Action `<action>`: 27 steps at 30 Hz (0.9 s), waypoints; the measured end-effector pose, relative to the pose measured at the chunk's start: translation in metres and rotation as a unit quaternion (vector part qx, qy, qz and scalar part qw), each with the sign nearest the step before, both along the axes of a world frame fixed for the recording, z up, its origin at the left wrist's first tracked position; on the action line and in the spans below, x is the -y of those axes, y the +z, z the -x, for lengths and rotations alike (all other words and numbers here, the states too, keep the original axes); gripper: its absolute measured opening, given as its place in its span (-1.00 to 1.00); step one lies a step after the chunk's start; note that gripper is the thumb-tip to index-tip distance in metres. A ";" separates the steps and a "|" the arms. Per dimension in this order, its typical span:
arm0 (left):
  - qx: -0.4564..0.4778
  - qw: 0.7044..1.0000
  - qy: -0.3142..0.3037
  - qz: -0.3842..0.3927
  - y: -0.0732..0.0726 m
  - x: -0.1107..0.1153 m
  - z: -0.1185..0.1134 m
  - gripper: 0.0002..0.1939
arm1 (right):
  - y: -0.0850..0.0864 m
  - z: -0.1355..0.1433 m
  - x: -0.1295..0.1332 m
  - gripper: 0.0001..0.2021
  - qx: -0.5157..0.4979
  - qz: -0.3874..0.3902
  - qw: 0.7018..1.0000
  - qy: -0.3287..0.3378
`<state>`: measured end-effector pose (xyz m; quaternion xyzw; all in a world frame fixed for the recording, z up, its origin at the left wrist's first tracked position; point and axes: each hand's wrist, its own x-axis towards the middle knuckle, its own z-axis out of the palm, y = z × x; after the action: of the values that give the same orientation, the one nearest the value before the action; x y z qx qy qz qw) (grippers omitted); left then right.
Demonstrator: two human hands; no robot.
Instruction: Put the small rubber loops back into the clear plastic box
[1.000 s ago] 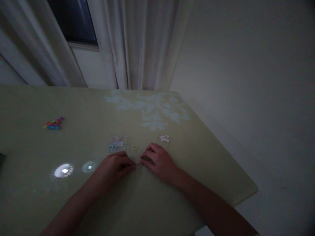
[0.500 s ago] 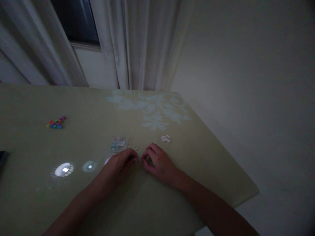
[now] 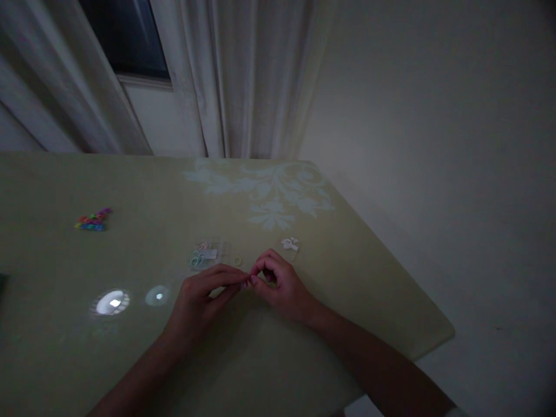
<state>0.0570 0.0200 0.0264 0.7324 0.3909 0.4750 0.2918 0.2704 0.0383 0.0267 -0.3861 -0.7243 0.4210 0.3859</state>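
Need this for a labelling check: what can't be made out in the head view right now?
Head view: small item at the fingertips of the left hand and right hand; the hands hide its full shape.
Head view: dark object, cut off by the left edge.
Head view: white patch in the clear container; too small and dim to show any print.
Head view: colourful pile; its pieces are too small and blurred to count.

Purplish pc [image 3: 244, 285], multicol. pile [image 3: 93, 221], greenish tabletop [image 3: 382, 289] w/ pale-blue floral ptrn [image 3: 273, 200]
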 end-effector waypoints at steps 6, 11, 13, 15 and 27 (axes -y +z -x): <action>-0.002 0.998 0.019 -0.067 -0.001 0.003 -0.004 -0.80 | 0.004 0.002 0.003 -0.86 -0.029 0.049 0.998 0.003; -0.042 0.995 0.087 -0.028 -0.001 0.000 0.006 -0.87 | 0.003 -0.001 -0.002 -0.83 -0.042 0.047 0.997 -0.038; -0.055 0.988 0.139 -0.028 -0.002 -0.005 0.016 -0.91 | 0.000 -0.002 -0.006 -0.85 -0.040 0.040 0.997 -0.057; -0.067 0.978 0.195 -0.029 -0.003 -0.011 0.027 -0.88 | -0.003 -0.002 -0.008 -0.85 -0.036 0.036 0.997 -0.063; -0.332 0.921 0.204 -0.017 0.007 -0.058 0.043 -0.68 | -0.011 -0.013 -0.023 -0.97 0.122 -0.047 0.991 -0.043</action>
<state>0.0139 0.0775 0.0332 0.7574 0.5979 0.2606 0.0298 0.2837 0.0615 0.0155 -0.4470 -0.7675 0.3196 0.3301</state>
